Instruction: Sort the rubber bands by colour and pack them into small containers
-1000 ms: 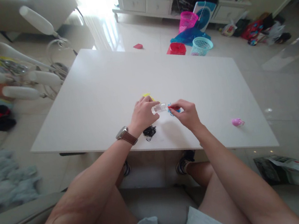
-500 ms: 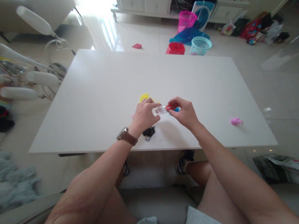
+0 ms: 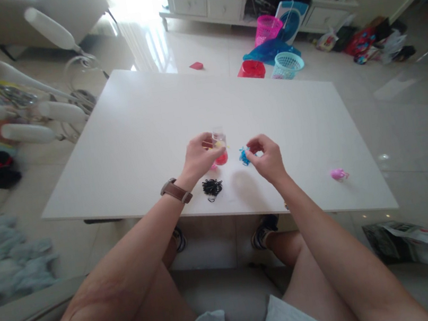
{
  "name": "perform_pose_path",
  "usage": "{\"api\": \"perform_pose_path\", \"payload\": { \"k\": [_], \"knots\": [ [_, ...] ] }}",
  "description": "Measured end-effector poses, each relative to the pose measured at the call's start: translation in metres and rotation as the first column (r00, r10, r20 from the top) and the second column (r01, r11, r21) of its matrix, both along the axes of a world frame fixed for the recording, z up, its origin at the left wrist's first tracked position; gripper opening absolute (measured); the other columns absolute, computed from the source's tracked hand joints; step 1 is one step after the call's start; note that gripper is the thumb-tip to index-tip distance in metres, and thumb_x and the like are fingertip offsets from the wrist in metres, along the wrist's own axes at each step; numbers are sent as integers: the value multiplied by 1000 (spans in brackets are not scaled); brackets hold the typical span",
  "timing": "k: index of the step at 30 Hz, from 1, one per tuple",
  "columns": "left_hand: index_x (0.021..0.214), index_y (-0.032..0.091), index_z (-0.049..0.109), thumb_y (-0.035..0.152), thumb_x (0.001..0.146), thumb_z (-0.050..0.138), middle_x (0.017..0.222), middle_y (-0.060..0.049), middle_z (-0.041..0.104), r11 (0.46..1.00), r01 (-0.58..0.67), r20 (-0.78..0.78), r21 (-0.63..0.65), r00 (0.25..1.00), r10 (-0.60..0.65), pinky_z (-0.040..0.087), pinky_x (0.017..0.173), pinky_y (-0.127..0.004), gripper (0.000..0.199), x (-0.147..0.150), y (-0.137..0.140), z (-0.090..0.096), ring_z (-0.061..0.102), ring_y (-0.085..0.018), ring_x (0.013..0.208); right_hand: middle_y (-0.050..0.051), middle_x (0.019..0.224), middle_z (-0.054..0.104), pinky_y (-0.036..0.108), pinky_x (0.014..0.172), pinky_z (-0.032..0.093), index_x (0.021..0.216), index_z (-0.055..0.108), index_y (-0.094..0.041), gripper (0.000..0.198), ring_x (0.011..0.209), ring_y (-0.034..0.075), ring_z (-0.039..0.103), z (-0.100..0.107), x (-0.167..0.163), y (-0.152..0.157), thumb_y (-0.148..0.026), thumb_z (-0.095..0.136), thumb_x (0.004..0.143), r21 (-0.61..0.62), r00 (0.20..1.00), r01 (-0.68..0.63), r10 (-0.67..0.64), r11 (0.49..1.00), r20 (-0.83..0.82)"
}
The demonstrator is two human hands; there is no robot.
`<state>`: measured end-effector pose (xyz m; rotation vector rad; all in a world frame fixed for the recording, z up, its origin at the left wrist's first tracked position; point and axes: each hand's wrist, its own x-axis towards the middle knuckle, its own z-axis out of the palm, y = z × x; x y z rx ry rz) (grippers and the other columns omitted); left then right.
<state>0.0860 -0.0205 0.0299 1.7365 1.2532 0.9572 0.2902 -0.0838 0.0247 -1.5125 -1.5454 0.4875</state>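
Note:
My left hand [image 3: 202, 154] is closed around a small clear plastic bottle [image 3: 219, 137], held roughly upright above the table. Red material shows at its lower end; whether it is inside cannot be made out. My right hand [image 3: 267, 157] has curled fingers, with the thumb a little apart from them, beside a pile of small blue rubber bands [image 3: 244, 156]. Nothing shows in that hand. A pile of small black rubber bands [image 3: 212, 187] lies below my left hand. Yellow and pink bits are mostly hidden behind my left hand and the bottle.
All this is on a white table [image 3: 145, 133]. A pink toy-like object [image 3: 338, 174] lies near its right edge. Beyond the far edge, a red container [image 3: 252, 69], a light blue basket [image 3: 287, 65] and a pink basket [image 3: 267, 29] stand on the floor.
The bottle has turned from lying sideways between both hands to upright in my left hand. My right hand has let go of its red end and moved slightly right, uncovering the blue pile.

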Motion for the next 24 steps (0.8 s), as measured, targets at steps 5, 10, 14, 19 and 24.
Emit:
{"api": "perform_pose_path", "payload": {
  "k": [5, 10, 14, 19, 24],
  "knots": [
    [91, 20, 65, 23, 70, 78, 91, -1, 74, 991, -127, 68, 37, 990, 124, 57, 85, -32, 25, -5, 6, 5, 69, -18, 88, 2, 89, 66, 30, 75, 51, 88, 67, -18, 14, 75, 15, 63, -27, -13, -6, -8, 69, 79, -295, 933, -259, 318, 920, 171],
    [94, 21, 64, 23, 72, 77, 96, -1, 74, 991, -123, 31, 62, 992, 121, 56, 85, -32, 25, -3, 1, 8, 69, -18, 90, 6, 94, 70, 33, 82, 49, 95, 73, -17, 10, 85, 18, 63, -40, -42, -15, -13, 73, 86, -382, 835, -381, 491, 842, 250],
    [95, 21, 64, 24, 74, 75, 97, -2, 75, 992, -107, -3, 73, 994, 108, 57, 85, -32, 24, -4, 0, 7, 70, -18, 91, 10, 103, 73, 38, 91, 50, 104, 74, -19, 24, 103, 25, 62, -44, -58, -17, -19, 82, 82, -340, 776, -453, 552, 824, 305],
    [95, 21, 64, 24, 75, 75, 96, -2, 75, 991, -103, -27, 83, 994, 106, 57, 86, -32, 23, -9, 1, 6, 70, -18, 92, 9, 103, 75, 39, 93, 50, 103, 77, -22, 24, 106, 27, 62, -53, -67, -13, -15, 82, 81, -338, 711, -510, 609, 791, 352],
    [94, 21, 65, 23, 74, 76, 94, -1, 75, 990, -114, -1, 77, 993, 114, 56, 84, -31, 23, -12, 2, 7, 70, -18, 91, 7, 92, 75, 36, 89, 51, 89, 78, -21, 16, 99, 24, 63, -56, -72, -9, -7, 71, 86, -332, 702, -528, 621, 782, 349]
  ]
}}
